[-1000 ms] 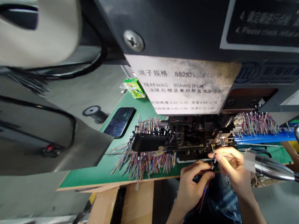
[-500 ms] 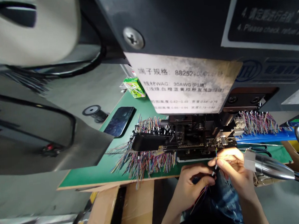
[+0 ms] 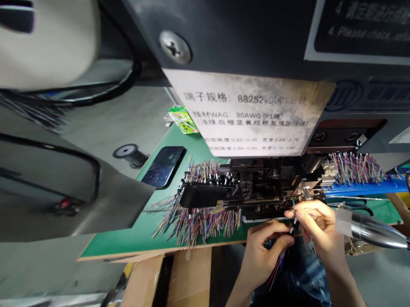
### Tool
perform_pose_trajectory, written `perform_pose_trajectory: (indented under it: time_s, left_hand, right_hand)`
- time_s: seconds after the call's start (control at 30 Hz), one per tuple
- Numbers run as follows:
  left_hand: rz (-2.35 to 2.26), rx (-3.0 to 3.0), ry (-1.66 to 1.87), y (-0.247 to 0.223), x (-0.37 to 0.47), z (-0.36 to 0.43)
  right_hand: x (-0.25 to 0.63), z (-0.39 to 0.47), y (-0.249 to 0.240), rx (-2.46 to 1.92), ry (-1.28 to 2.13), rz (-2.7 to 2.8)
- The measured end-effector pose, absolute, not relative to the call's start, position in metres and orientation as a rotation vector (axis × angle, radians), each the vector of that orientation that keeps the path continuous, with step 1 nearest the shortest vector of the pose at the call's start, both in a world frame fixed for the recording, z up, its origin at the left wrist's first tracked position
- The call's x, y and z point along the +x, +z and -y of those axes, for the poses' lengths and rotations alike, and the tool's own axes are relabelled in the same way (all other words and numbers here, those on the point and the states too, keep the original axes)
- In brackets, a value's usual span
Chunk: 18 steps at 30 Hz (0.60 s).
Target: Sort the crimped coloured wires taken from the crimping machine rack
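Between thumb and fingers, my right hand (image 3: 316, 218) pinches a thin blue-green wire (image 3: 294, 205), its tip pointing up at the crimping machine's die area (image 3: 296, 193). My left hand (image 3: 270, 244) is closed on a cable (image 3: 292, 230) with a short white section, just below and left of the right hand. Several coloured loose wires (image 3: 277, 271) hang beneath the left palm. The dark crimping machine (image 3: 261, 182) stands right in front of both hands. Where the wire tip ends against the machine is too small to tell.
Bundles of multicoloured wires (image 3: 208, 224) lie on the green table (image 3: 127, 240) left of the machine. A phone (image 3: 163, 166), a green box (image 3: 183, 120) and a black spool (image 3: 129, 155) are farther left. A metal gooseneck lamp (image 3: 377, 229) reaches in close beside my right hand.
A blue-green wire now stands in my right fingers where a yellowish one stood before. The right hand has shifted slightly left and up; the left hand has barely moved.
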<state>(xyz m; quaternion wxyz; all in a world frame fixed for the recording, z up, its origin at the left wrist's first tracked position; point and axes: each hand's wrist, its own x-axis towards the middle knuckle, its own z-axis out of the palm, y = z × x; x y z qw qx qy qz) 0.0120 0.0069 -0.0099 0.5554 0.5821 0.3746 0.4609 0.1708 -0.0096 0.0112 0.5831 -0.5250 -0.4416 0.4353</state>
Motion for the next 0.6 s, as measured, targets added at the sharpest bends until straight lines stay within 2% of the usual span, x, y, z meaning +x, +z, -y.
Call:
perform_pose_trajectory:
  time_s: [0.17, 0.33, 0.53, 0.6]
  left_hand:
    - [-0.874, 1.38, 1.081, -0.01, 0.012, -0.008]
    - [-0.883, 1.377, 1.076, -0.01, 0.012, -0.007]
    - [-0.837, 1.444, 0.993, -0.003, 0.0, -0.006]
    - [-0.796, 1.453, 0.97, -0.001, -0.003, -0.007]
  right_hand:
    - [0.163, 0.011, 0.021, -1.243, 0.994, 0.973]
    - [0.17, 0.01, 0.008, -1.244, 0.991, 1.061]
    - [0.177, 0.016, 0.012, -1.292, 0.731, 1.277]
    - [0.177, 0.018, 0.019, -1.223, 0.749, 1.325]
